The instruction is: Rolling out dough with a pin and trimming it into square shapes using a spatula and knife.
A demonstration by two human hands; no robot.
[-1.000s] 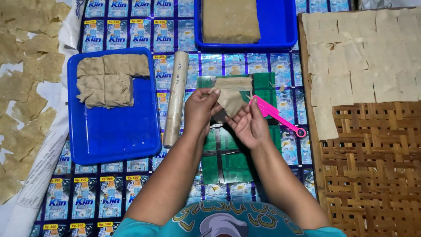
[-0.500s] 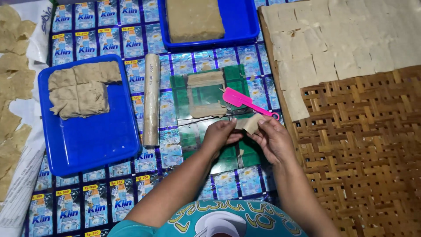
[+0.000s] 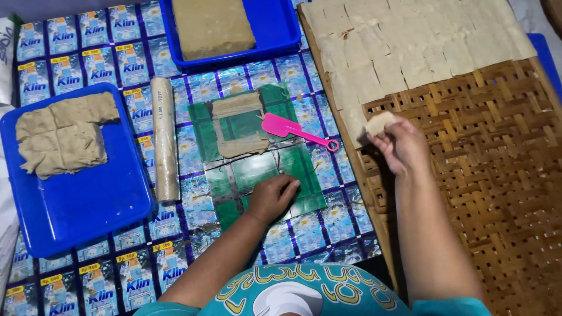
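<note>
Dough piece (image 3: 379,123): thin pale square pinched in the right hand's fingertips, held over the near edge of the woven bamboo tray (image 3: 497,193), just beside the laid-out rows.
Right hand (image 3: 398,143): fingers closed on the piece, arm across the tray.
Left hand (image 3: 274,196): spread flat, pressing down on the green plastic sheet (image 3: 257,169).
Done: many flat squares (image 3: 410,47) cover the tray's far part; I judge the laying-out well along.
Left: much bare weave, a tan block (image 3: 211,26) in the far blue tray (image 3: 275,29), and folded sheets (image 3: 61,140) in the left blue tray (image 3: 76,216).
Nearby: rolling pin (image 3: 165,137), pink scraper (image 3: 295,131), a dough strip (image 3: 237,126) on the green sheet.
Hard to tell: tray edges cut off; floor mat (image 3: 52,64) partly covered.
</note>
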